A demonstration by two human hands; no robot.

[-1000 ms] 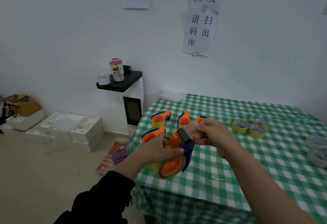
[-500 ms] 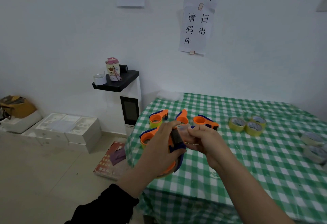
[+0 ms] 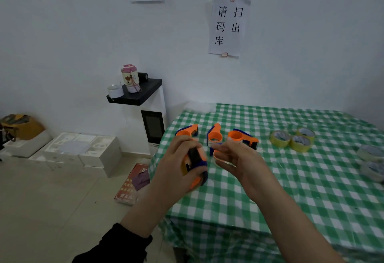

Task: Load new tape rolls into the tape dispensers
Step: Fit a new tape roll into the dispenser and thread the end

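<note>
While the left hand point(image 3: 178, 165) wraps its fingers round an orange-and-blue dispenser point(image 3: 196, 166), the right hand point(image 3: 239, 158) hovers just beside it, fingers loosely bent; whether it pinches a tape end I cannot tell. Beyond them more dispensers point(image 3: 243, 138) sit on the checked table point(image 3: 270, 190). Yellow rolls point(image 3: 280, 138) lie unused well to the right, so loading seems only partway done.

Orange-blue dispenser point(image 3: 195, 166) gripped in left hand point(image 3: 176, 165), nose up, yellow tape showing inside. Three more dispensers point(image 3: 215, 137) lie at its 12–2 o'clock. Three yellow rolls point(image 3: 291, 140) flat, touching, further out at 2–3 o'clock. Pale rolls point(image 3: 372, 158) at 3 o'clock.
</note>
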